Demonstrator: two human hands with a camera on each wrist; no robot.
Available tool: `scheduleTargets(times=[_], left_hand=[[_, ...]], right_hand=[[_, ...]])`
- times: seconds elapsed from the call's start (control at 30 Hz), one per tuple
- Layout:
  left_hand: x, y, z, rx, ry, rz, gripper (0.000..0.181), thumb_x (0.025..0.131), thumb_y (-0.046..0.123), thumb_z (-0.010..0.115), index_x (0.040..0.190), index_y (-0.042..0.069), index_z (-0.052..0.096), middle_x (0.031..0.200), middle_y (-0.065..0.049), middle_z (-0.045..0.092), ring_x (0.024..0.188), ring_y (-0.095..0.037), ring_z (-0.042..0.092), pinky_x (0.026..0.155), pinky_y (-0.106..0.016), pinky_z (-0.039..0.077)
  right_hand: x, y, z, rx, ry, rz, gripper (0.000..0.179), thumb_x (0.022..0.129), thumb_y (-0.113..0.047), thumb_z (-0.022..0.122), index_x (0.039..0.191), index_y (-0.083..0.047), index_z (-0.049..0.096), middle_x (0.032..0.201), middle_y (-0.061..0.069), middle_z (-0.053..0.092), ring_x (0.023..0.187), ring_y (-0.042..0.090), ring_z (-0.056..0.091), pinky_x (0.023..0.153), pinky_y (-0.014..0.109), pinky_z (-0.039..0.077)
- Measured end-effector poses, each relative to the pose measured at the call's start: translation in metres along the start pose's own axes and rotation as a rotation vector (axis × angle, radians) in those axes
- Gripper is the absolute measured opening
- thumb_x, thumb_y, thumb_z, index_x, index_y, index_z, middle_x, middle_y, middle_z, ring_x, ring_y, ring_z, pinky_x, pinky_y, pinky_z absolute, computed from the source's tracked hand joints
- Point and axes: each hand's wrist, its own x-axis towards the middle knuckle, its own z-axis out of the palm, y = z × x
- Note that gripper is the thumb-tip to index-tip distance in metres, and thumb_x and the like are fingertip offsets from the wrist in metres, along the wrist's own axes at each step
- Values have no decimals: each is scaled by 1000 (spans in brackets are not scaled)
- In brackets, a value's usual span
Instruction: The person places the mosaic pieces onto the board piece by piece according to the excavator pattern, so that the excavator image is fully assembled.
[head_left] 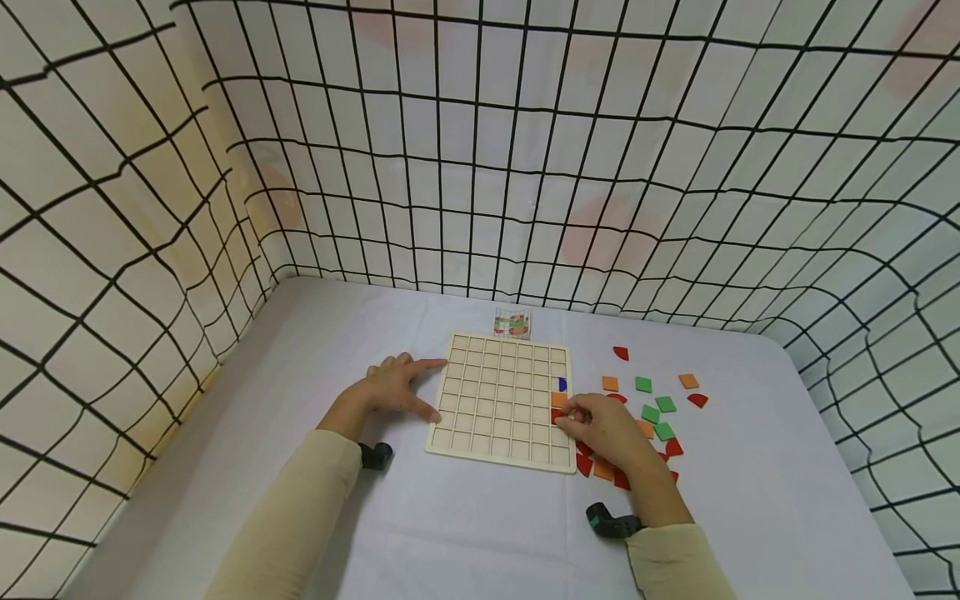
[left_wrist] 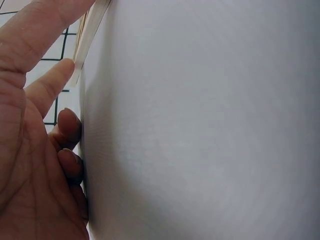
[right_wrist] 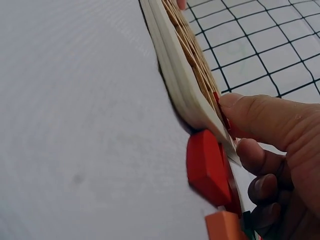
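Observation:
A pale wooden grid board (head_left: 491, 408) lies flat on the white table. My left hand (head_left: 393, 387) is beside its left edge, thumb and index finger spread, their tips at the rim; the other fingers rest low by the table in the left wrist view. At the board's right column, my right hand (head_left: 602, 423) pinches a red piece (head_left: 557, 416) between thumb and fingers, over a cell. Its full outline is partly covered by the fingertips. Directly above it in that column sit an orange square (head_left: 559, 399) and a blue piece (head_left: 562, 384).
Right of the board lie scattered pieces: several green squares (head_left: 643, 384), orange squares (head_left: 688, 381) and red quarter-circles (head_left: 697, 401), some partly under the right hand. A small patterned card (head_left: 512, 323) lies behind the board. Black wire mesh (head_left: 480, 167) borders the table's back and sides.

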Motion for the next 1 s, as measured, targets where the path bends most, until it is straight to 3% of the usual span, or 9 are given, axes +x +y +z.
scheduleTargets(times=[0.63, 0.83, 1.0], left_hand=[[-1, 1, 1, -7, 4, -16, 100, 66, 58, 89, 153, 44, 43, 123, -2, 52, 99, -20, 42, 84, -39, 29], [-1, 2, 2, -1, 7, -14, 99, 66, 58, 89, 153, 45, 42, 122, -1, 52, 100, -19, 42, 84, -38, 30], [-2, 2, 0, -2, 4, -14, 100, 67, 58, 89, 154, 44, 42, 123, -1, 52, 99, -20, 42, 84, -38, 29]], right_hand=[[-3, 4, -8, 5, -7, 52, 12, 94, -33, 74, 101, -23, 74, 85, 1, 60, 81, 18, 54, 64, 29, 45], [-14, 9, -26, 60, -73, 125, 12, 91, -26, 74, 102, -22, 72, 91, 4, 59, 86, 21, 56, 67, 31, 47], [-19, 15, -36, 41, -174, 98, 14, 87, -23, 79, 99, -20, 75, 87, 4, 58, 82, 20, 55, 66, 32, 47]])
